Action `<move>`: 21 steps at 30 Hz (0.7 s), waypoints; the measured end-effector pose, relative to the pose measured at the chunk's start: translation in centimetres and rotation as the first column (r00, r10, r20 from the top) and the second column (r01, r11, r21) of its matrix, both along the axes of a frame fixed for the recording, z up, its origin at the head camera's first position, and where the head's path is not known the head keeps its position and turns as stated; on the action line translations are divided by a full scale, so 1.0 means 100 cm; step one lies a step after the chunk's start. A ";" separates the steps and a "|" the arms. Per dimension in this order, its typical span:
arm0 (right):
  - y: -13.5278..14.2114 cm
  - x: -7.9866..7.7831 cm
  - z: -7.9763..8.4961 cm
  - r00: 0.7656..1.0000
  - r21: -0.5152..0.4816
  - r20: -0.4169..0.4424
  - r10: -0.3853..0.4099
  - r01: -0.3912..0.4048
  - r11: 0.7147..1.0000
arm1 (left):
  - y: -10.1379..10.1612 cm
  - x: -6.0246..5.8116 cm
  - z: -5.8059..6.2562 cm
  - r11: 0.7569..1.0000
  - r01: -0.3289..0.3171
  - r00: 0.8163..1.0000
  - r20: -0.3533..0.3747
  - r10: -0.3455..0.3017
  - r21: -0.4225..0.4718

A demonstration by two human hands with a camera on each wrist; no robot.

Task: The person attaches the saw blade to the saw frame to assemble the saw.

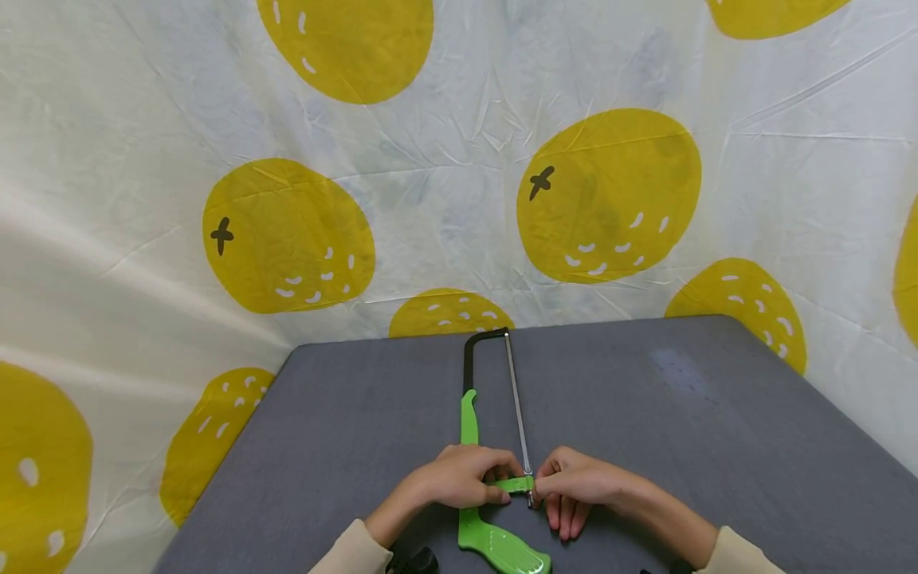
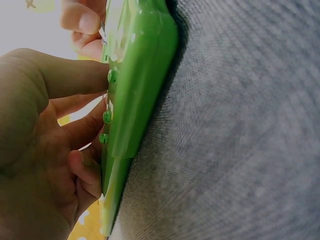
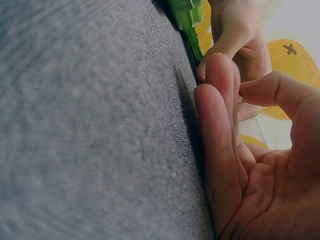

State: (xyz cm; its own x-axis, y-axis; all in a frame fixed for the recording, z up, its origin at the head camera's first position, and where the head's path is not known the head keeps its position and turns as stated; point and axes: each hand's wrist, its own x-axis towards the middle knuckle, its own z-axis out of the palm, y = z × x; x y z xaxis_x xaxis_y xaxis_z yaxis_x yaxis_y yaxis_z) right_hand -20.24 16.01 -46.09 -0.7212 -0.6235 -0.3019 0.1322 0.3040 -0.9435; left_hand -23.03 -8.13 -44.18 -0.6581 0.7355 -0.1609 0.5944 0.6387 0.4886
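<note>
A hacksaw lies flat with its black bow pointing away from me. Its thin silver blade runs along the right side to a small metal fitting at the near end. My left hand lies across the frame, thumb and fingers gripping the short green arm beside that fitting. From the right, my right hand pinches at the fitting with thumb and forefinger, its other fingers low along the cloth. In the right wrist view the fingers hide the pinched part. The green handle shows up close in the left wrist view.
A grey cloth-covered table bears the saw. Behind it and along both sides hangs a white curtain with yellow fruit prints. A dark object shows at the bottom edge beside the left sleeve.
</note>
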 end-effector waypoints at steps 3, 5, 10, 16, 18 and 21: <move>0.000 0.000 0.000 1.000 0.001 -0.002 0.007 -0.007 1.000 | -0.001 -0.001 -0.001 1.000 0.008 1.000 -0.001 -0.008 0.003; 0.001 0.000 0.001 1.000 0.001 -0.001 0.016 -0.016 1.000 | -0.001 -0.001 -0.002 1.000 0.015 1.000 -0.001 -0.015 0.005; 0.003 0.000 0.002 0.999 -0.012 0.010 0.031 -0.031 0.999 | -0.002 -0.003 -0.005 1.000 0.026 1.000 -0.001 -0.026 0.008; 0.003 0.000 0.003 1.000 -0.026 0.009 0.029 -0.029 0.999 | -0.002 -0.003 -0.005 1.000 0.023 1.000 0.011 -0.023 0.015; 0.004 -0.001 0.004 0.999 -0.030 0.015 0.037 -0.037 0.999 | -0.002 -0.003 -0.004 1.000 0.018 1.000 0.013 -0.018 0.013; 0.004 -0.002 0.004 0.999 -0.038 0.025 0.047 -0.046 0.998 | -0.001 -0.002 -0.004 1.000 0.014 1.000 0.007 -0.014 0.006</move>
